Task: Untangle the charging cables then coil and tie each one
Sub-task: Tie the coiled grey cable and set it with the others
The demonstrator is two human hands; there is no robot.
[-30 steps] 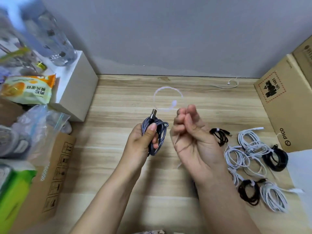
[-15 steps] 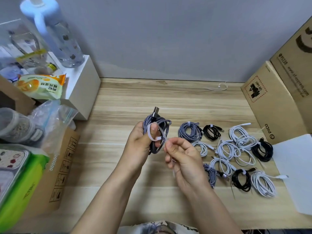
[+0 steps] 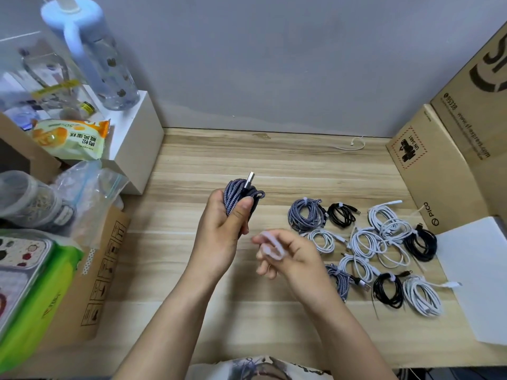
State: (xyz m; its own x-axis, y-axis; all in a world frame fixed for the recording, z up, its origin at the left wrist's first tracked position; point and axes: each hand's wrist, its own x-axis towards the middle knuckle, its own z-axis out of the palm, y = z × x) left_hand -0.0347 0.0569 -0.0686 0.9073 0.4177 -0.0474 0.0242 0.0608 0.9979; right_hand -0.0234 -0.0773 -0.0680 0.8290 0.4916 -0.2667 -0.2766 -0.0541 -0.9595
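Centrally, the left hand gripped the coiled grey braided cable above the counter, thumb across the coil, USB plug pointing up. Just beside it, the right hand held a blurred white cable tie in curled fingers. Tied coils lay to the right.

Left hand raised, thumb and fingers curled in a tight grip; right hand lower, blurred, fingers loosely curled.
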